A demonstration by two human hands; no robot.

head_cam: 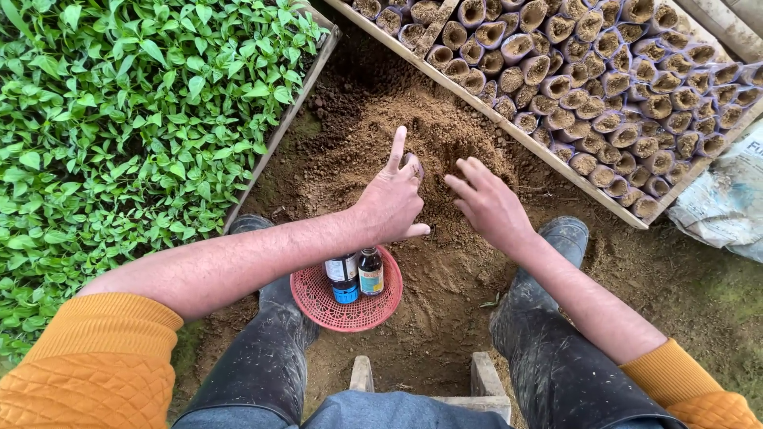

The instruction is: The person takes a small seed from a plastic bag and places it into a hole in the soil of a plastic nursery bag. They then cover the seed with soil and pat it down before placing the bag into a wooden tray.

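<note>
Left hand (391, 200) pinches a small soil-filled bag (412, 165), index finger raised; right hand (486, 205) hovers spread over the loose soil heap (445, 135); the bag looks soft, best gripped by its rim.

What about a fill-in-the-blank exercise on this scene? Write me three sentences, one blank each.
1. Both hands, the left hand and the right hand, reach into a mound of ____.
2. The two small bottles stand in a round ____ basket.
3. The bed of green seedlings lies on the person's ____ side.

Missing words: soil; red; left
</note>
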